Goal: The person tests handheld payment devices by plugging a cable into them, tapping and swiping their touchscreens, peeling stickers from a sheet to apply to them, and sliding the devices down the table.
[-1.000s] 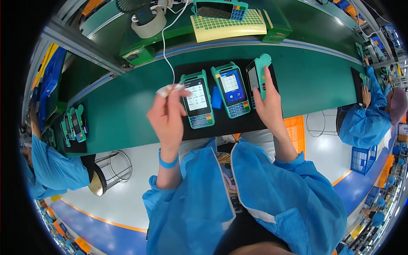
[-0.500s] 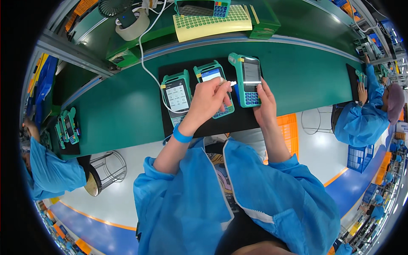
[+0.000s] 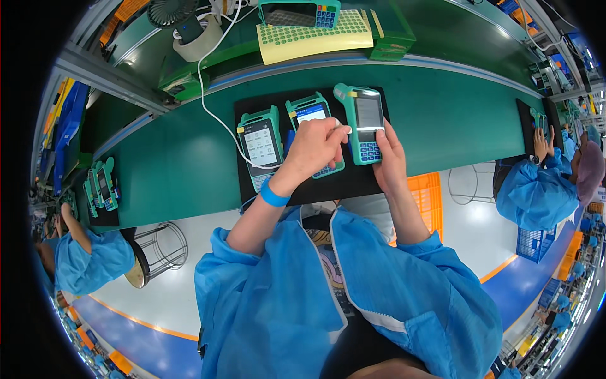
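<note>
My right hand (image 3: pixel 392 158) is wrapped round the right side of a green card payment terminal (image 3: pixel 367 117) with a dark grey screen and blue keys. The fingers of my left hand (image 3: pixel 322 142) pinch the white plug of a charging cable (image 3: pixel 209 101). That plug is against the terminal's left side; whether it sits in a port is hidden. Partly under my left hand lies a second terminal (image 3: pixel 310 112) with a lit blue-and-white screen. Left of it a third terminal (image 3: pixel 260 142) shows a screen of icons, with the cable crossing its lower part. A blue band circles my left wrist.
A black mat (image 3: pixel 249 107) lies on the green table (image 3: pixel 164 164). On the shelf behind are a yellow sticker sheet (image 3: pixel 315 44), another terminal (image 3: pixel 300 14), a tape roll (image 3: pixel 197 43) and a small fan (image 3: pixel 172 11). Co-workers sit at both sides; an orange crate (image 3: pixel 426 199) stands below.
My left hand has turned slightly and brought the white plug against the terminal's side. The held terminal has shifted a little left and nearer. Both co-workers have moved their arms.
</note>
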### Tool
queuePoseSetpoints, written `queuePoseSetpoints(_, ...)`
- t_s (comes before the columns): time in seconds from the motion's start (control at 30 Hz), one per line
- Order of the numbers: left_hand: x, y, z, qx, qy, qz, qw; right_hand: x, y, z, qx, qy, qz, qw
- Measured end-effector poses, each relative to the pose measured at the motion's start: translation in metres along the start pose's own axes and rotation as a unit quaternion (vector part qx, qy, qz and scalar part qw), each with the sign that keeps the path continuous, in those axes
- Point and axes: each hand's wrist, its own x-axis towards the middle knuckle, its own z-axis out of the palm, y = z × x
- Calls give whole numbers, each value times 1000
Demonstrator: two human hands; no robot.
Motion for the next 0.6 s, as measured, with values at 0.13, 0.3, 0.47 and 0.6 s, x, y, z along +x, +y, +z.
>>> queuePoseSetpoints(0.13,-2,-4,2,33,10,8,999,2,5,-7,-47,-37,-36,998)
queuePoseSetpoints(0.3,-8,-12,-3,135,47,102,984,4,10,-8,-88,-34,-47,994)
queuePoseSetpoints(0.47,-55,26,-37,348,204,266,876,4,-3,-4,-467,-14,-285,837)
queuePoseSetpoints(0.6,-105,71,-76,378,394,453,705,18,-29,0,-498,-6,-302,813)
